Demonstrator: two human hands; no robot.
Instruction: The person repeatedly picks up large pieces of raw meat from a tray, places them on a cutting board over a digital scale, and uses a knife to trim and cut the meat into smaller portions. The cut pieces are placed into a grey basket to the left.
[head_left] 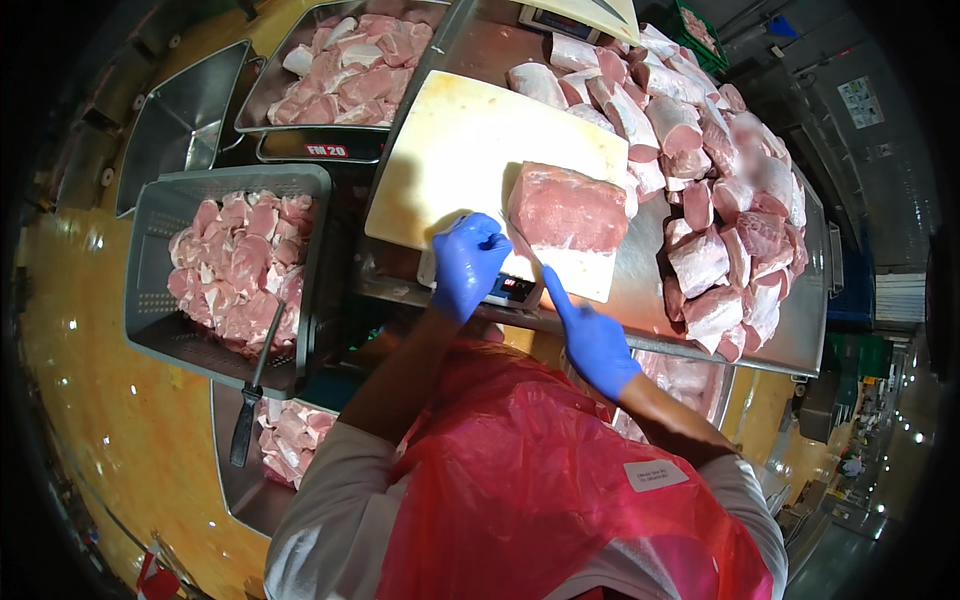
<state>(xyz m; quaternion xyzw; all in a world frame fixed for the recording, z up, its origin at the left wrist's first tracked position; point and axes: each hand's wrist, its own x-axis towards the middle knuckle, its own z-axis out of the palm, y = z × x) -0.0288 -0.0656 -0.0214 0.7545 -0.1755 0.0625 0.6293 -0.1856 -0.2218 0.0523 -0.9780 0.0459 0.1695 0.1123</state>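
Note:
A thick block of pork loin (570, 208), pink with a pale fat edge, lies on the right part of the white cutting board (455, 140). My right hand (597, 345), in a blue glove, grips a knife (524, 243), its index finger stretched along it. The blade points up and left beside the loin's lower left edge; the handle is hidden in my palm. Just left of the blade, my blue-gloved left hand (466, 268) is closed over the board's near edge, fingers curled. Whatever it may hold is hidden.
Many loin pieces (700, 180) are heaped on the steel table (650, 305) at right. A grey crate (150, 250) of meat slices stands at left, a sharpening steel (252, 405) across its rim. Steel tubs (250, 110) stand beyond. A scale (513, 288) shows under the board.

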